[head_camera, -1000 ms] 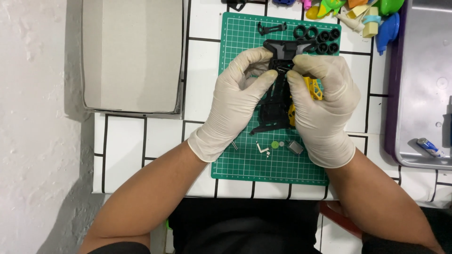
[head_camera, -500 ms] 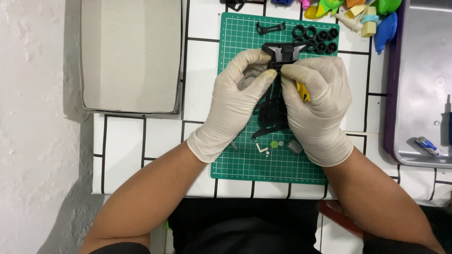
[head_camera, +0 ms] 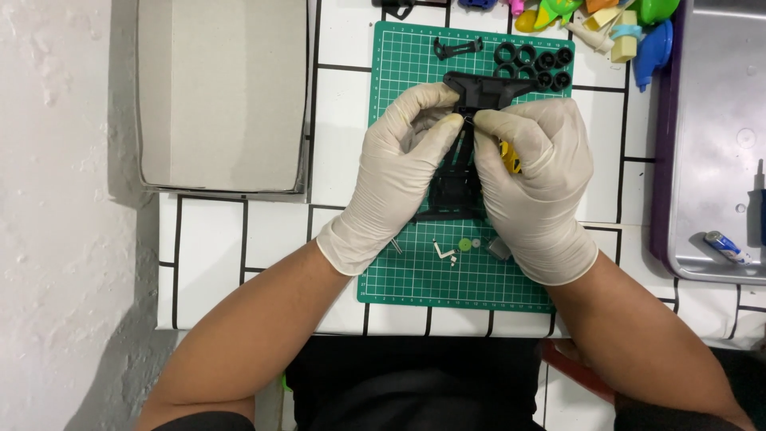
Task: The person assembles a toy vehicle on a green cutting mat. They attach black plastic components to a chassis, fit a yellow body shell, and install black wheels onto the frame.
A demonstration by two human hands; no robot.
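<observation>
- Two gloved hands meet over the black plastic frame (head_camera: 459,172) in the head view, your only view: your left hand (head_camera: 399,172) closes on it from the left and your right hand (head_camera: 535,183) from the right, thumbs and forefingers pinched together at its upper middle.
- The frame lies on the green cutting mat (head_camera: 415,271) on the tiled bench (head_camera: 343,120), long axis running away from you, its wide crossbar at the far end just short of the row of black rings (head_camera: 535,65).
- Both hands sit equally close; the pinch point lies straight between them, so neither has to reach.
- A yellow piece (head_camera: 511,157) peeks out under your right palm; whether that hand grips it, you cannot tell.
- Small loose bits, a green disc (head_camera: 465,244) among them, rest on the mat near your wrists; a grey cardboard box (head_camera: 222,92) sits well apart to the left, a metal tray (head_camera: 710,144) to the right.
- Against the earlier frames, your right hand has moved left over the frame, covering most of the yellow piece, and your fingertips have drawn together.
</observation>
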